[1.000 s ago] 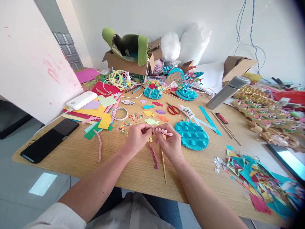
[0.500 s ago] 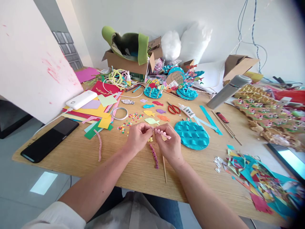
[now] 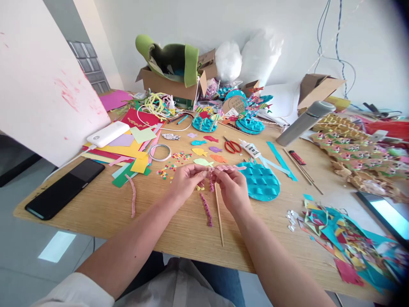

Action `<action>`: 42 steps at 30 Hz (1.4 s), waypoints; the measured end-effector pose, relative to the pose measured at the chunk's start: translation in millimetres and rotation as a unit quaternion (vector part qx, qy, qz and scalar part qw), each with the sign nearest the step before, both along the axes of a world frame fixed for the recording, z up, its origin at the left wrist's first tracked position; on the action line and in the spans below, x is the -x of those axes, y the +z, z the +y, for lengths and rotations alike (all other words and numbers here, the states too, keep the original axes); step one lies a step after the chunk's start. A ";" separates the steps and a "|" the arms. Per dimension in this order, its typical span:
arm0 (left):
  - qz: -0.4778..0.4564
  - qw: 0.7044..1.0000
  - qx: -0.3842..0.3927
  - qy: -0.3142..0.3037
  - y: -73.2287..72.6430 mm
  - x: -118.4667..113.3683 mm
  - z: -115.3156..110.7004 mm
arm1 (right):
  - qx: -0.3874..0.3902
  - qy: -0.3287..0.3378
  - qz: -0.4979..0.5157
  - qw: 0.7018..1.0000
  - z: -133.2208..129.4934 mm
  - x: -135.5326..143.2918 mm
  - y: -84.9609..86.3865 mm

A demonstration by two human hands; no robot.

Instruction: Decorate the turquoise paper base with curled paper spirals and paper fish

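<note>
- We judge that uneven pulling could loosen the curls in the pink strip, or that a light pinch could let it slip.
- Our left hand and right hand pinch it, fingertips nearly together; its free end reaches over the edge of the blue disc.
- Compared with half a second ago, we see that end farther right, no longer angled down across the right hand.

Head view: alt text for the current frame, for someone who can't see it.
A left hand and a right hand pinch a pink fuzzy strip above a wooden table. Below them lie a curly purple strip and a thin stick; beyond are colorful fish cutouts and red-handled scissors.
</note>
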State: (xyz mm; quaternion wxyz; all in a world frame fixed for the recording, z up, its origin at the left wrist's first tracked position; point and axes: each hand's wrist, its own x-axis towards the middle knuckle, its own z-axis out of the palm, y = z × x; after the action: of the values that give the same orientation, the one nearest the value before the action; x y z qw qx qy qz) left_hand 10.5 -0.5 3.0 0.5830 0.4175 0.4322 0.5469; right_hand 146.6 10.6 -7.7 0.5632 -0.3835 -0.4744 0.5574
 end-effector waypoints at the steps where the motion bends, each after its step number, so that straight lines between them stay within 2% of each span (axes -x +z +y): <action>1: -0.004 1.000 -0.002 -0.002 0.5 0.3 0.4 | 0.037 0.021 0.039 0.998 1.8 -0.7 0.4; 7: 0.022 0.999 -0.045 0.013 -4.6 -0.2 2.6 | 0.198 0.082 0.142 0.966 6.2 -2.9 5.4; 12: 0.066 0.995 -0.075 0.020 -9.3 0.1 2.1 | 0.236 0.117 0.171 0.949 7.7 -2.7 6.0; 23: 0.095 0.993 -0.067 0.031 -8.5 0.9 1.5 | 0.188 0.116 0.098 0.970 6.6 -2.2 2.0; 28: 0.110 0.989 -0.088 0.039 -7.3 2.2 1.0 | 0.168 0.117 0.086 0.975 5.6 -2.6 1.6; 37: 0.013 0.999 -0.031 0.038 -2.9 7.2 5.0 | 0.037 0.069 -0.004 0.997 2.3 -1.8 0.7; 39: 0.021 0.998 -0.035 0.043 -2.8 8.8 6.1 | 0.044 0.070 0.002 0.997 4.3 -3.9 1.1; 42: 0.062 0.995 -0.061 0.055 -4.2 11.3 7.5 | 0.061 0.037 0.039 0.997 10.8 -10.0 1.8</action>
State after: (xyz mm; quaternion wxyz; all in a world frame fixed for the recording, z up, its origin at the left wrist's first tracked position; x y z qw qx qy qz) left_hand -0.7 7.0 -1.1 0.4975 0.4607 0.4560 0.5765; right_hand 156.6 21.4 -6.0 0.5357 -0.3774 -0.4313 0.6201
